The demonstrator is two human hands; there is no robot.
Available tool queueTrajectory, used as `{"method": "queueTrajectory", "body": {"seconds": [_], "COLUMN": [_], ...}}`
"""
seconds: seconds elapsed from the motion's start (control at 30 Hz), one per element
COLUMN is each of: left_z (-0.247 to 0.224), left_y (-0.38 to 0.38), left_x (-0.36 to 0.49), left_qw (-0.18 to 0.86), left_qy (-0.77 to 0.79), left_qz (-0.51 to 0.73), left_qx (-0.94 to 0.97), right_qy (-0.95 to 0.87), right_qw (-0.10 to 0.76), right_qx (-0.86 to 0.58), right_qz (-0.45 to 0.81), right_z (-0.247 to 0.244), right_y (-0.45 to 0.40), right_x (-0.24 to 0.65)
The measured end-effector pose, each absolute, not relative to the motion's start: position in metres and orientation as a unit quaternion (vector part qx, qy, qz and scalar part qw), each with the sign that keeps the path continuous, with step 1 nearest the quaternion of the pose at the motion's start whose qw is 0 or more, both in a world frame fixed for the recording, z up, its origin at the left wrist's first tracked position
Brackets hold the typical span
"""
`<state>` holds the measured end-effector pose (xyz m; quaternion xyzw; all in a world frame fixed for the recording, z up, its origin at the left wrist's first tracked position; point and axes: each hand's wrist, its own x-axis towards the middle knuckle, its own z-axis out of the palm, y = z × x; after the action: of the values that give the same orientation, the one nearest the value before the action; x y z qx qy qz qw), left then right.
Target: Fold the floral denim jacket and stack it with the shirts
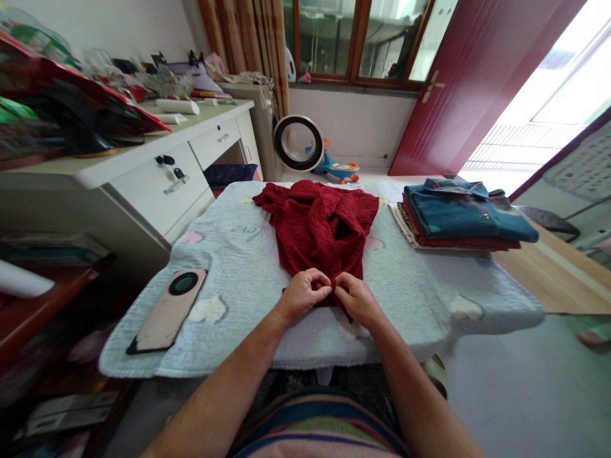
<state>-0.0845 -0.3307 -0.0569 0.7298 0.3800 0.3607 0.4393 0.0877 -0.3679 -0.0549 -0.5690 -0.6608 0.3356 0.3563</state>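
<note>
While the red garment [310, 238] lies rumpled at the frame's centre on a pale cover [405, 299], the left hand [304, 296] and the right hand [357, 299], close together, pinch its near edge between thumbs and fingers; folded clothes [465, 213] sit stacked at right.

A red door [461, 83] stands open beside a window [359, 44].

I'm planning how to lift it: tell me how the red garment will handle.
The red garment will probably flop, given its soft creases and loose folds. It seems unlikely to roll, lying spread across the pale cover.
</note>
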Motion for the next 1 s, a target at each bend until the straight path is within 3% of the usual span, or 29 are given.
{"method": "queueTrajectory", "body": {"seconds": [0.6,1.0], "left_z": [-0.054,-0.052], "left_y": [-0.342,-0.343], "left_x": [-0.085,-0.088], "left_qw": [0.379,0.389], "left_qy": [0.38,0.365], "left_qz": [0.353,0.352], "left_qx": [0.767,0.769], "right_qy": [-0.592,-0.55], "right_qw": [0.394,0.448], "right_qx": [-0.591,-0.473], "right_qz": [0.381,0.523], "right_z": [-0.06,-0.059], "right_y": [-0.364,-0.369], "right_x": [0.08,0.082]}}
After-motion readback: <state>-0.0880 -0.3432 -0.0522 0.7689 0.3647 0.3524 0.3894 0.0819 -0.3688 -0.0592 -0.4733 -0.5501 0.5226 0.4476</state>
